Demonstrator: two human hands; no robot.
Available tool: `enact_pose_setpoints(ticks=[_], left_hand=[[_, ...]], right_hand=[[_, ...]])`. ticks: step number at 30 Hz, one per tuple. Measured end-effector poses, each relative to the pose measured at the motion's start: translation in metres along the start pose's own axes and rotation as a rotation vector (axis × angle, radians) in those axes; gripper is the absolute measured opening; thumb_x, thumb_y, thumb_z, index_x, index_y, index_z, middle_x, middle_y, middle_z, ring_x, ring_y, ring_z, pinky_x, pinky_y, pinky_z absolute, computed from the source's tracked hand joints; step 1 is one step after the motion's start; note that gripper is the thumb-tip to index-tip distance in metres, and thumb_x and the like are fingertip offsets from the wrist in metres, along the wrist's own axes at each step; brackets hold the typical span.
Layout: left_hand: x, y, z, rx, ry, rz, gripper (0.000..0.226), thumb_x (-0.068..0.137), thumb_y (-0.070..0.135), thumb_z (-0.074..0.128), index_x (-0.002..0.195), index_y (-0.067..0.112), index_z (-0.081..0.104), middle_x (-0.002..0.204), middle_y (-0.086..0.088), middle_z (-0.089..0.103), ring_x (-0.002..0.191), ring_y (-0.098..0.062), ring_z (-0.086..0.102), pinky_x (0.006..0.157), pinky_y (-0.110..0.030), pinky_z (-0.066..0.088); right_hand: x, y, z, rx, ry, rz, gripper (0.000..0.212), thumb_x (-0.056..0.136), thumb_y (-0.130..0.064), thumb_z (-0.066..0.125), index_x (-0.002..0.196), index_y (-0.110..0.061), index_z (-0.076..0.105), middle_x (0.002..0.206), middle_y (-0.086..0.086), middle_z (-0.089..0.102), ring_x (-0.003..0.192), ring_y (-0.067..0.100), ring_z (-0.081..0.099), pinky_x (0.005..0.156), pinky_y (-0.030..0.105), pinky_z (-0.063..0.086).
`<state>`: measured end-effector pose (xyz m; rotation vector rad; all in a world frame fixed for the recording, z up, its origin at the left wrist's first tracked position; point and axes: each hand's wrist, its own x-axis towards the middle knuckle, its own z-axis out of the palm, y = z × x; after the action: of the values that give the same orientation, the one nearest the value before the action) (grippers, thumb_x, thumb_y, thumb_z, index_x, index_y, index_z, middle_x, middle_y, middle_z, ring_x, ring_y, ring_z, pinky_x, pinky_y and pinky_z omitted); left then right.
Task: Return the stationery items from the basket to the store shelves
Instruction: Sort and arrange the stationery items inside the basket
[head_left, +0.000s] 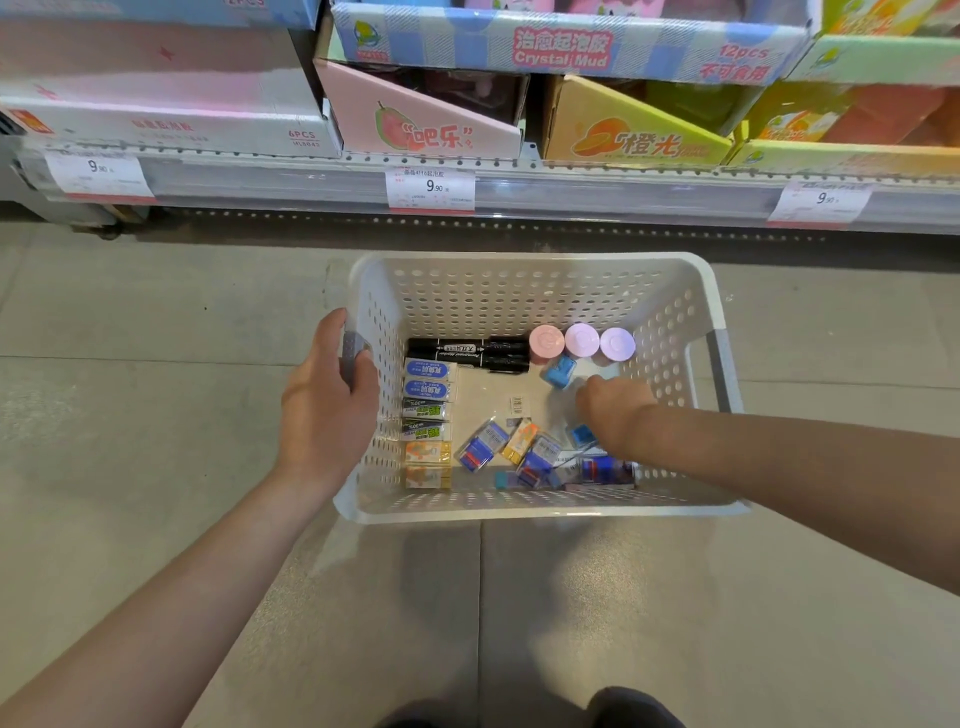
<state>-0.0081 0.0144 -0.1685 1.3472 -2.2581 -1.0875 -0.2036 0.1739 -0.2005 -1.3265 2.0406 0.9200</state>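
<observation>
A white perforated basket (519, 291) sits on the floor in front of the shelf. My left hand (324, 410) grips its grey left handle (349, 353). My right hand (613, 410) reaches down inside the basket, its fingers curled near a small blue item (558, 371); whether it holds anything is hidden. Inside lie two black markers (467, 353), a column of boxed erasers (428, 415) along the left wall, three round pink and lilac tubs (582, 340) at the back, and several small blue and orange packets (519, 447) near the front.
The store shelf (519, 182) runs across the top with price tags marked 9.90. On it stand display boxes: a pink one (421, 124), an orange one (623, 135) and a blue "Crystal Mud" box (561, 47). Grey tiled floor surrounds the basket.
</observation>
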Motion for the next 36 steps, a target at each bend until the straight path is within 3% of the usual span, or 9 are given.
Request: enact_pose_setpoints(ticks=[16, 18, 20, 21, 23, 27, 30, 34, 36], left_hand=[[-0.002, 0.0, 0.001, 0.037, 0.017, 0.025, 0.038, 0.097, 0.015, 0.039, 0.135, 0.014, 0.039, 0.062, 0.009, 0.039, 0.051, -0.01, 0.04, 0.046, -0.021, 0.028], [-0.001, 0.0, 0.001, 0.04, 0.024, 0.021, 0.038, 0.097, 0.016, 0.039, 0.135, 0.015, 0.04, 0.063, 0.008, 0.04, 0.052, -0.01, 0.04, 0.047, -0.02, 0.029], [-0.001, 0.0, 0.002, 0.035, 0.023, 0.019, 0.039, 0.097, 0.017, 0.039, 0.135, 0.016, 0.04, 0.065, 0.008, 0.041, 0.054, -0.009, 0.041, 0.048, -0.021, 0.031], [0.0, -0.001, 0.002, 0.029, 0.021, 0.02, 0.039, 0.096, 0.017, 0.039, 0.135, 0.016, 0.04, 0.066, 0.008, 0.042, 0.054, -0.009, 0.041, 0.049, -0.023, 0.032], [0.001, -0.002, 0.002, 0.021, 0.016, 0.019, 0.039, 0.096, 0.018, 0.039, 0.135, 0.016, 0.04, 0.067, 0.008, 0.044, 0.055, -0.009, 0.042, 0.05, -0.026, 0.033], [0.0, -0.004, 0.002, 0.013, 0.014, 0.039, 0.04, 0.096, 0.018, 0.04, 0.136, 0.016, 0.039, 0.069, 0.004, 0.047, 0.058, -0.01, 0.042, 0.057, -0.028, 0.034], [0.0, -0.005, 0.003, 0.01, 0.006, 0.034, 0.042, 0.097, 0.02, 0.039, 0.138, 0.017, 0.037, 0.08, 0.0, 0.05, 0.063, -0.012, 0.043, 0.057, -0.028, 0.035], [0.001, -0.006, 0.002, 0.007, -0.001, 0.031, 0.043, 0.097, 0.022, 0.039, 0.14, 0.019, 0.035, 0.081, -0.001, 0.053, 0.066, -0.016, 0.045, 0.061, -0.029, 0.038], [-0.001, -0.004, 0.002, 0.016, -0.006, 0.023, 0.044, 0.097, 0.021, 0.039, 0.141, 0.018, 0.034, 0.075, 0.003, 0.048, 0.062, -0.012, 0.043, 0.058, -0.028, 0.036]], right_hand=[[0.001, 0.003, -0.015, 0.047, -0.074, 0.018, 0.039, 0.094, -0.002, 0.044, 0.133, -0.004, 0.043, 0.129, 0.009, 0.054, 0.119, 0.027, 0.054, 0.091, 0.032, 0.047], [-0.004, 0.001, -0.026, 0.003, 0.003, -0.015, 0.036, 0.092, 0.001, 0.042, 0.126, -0.006, 0.049, 0.099, 0.01, 0.056, 0.095, 0.026, 0.055, 0.075, 0.024, 0.046], [-0.008, -0.002, -0.037, -0.002, 0.17, -0.052, 0.041, 0.081, 0.011, 0.039, 0.111, -0.013, 0.052, 0.068, 0.006, 0.032, 0.069, 0.022, 0.035, 0.055, 0.021, 0.029], [-0.009, -0.005, -0.041, 0.069, 0.24, -0.078, 0.038, 0.076, 0.013, 0.039, 0.1, -0.014, 0.051, 0.066, 0.007, 0.031, 0.064, 0.021, 0.033, 0.051, 0.022, 0.028], [-0.008, -0.014, -0.047, 0.427, 0.261, -0.177, 0.017, 0.08, 0.002, 0.056, 0.094, -0.003, 0.065, 0.077, 0.012, 0.058, 0.068, 0.023, 0.052, 0.055, 0.03, 0.043], [-0.001, -0.043, -0.044, 1.108, 0.0, -0.17, 0.031, 0.077, -0.03, 0.073, 0.088, -0.001, 0.075, 0.077, 0.009, 0.07, 0.073, 0.015, 0.064, 0.074, 0.027, 0.054], [0.013, -0.067, -0.033, 1.321, -0.057, -0.01, 0.025, 0.084, -0.015, 0.066, 0.1, 0.004, 0.07, 0.093, 0.017, 0.072, 0.085, 0.023, 0.069, 0.089, 0.035, 0.055], [0.02, -0.09, -0.029, 1.665, -0.301, 0.204, 0.031, 0.085, 0.0, 0.065, 0.114, 0.005, 0.055, 0.087, 0.012, 0.064, 0.072, 0.019, 0.066, 0.059, 0.022, 0.057], [0.025, -0.097, -0.029, 1.714, -0.36, 0.253, 0.027, 0.087, 0.0, 0.062, 0.112, 0.005, 0.054, 0.108, 0.017, 0.065, 0.094, 0.023, 0.068, 0.076, 0.025, 0.059]])
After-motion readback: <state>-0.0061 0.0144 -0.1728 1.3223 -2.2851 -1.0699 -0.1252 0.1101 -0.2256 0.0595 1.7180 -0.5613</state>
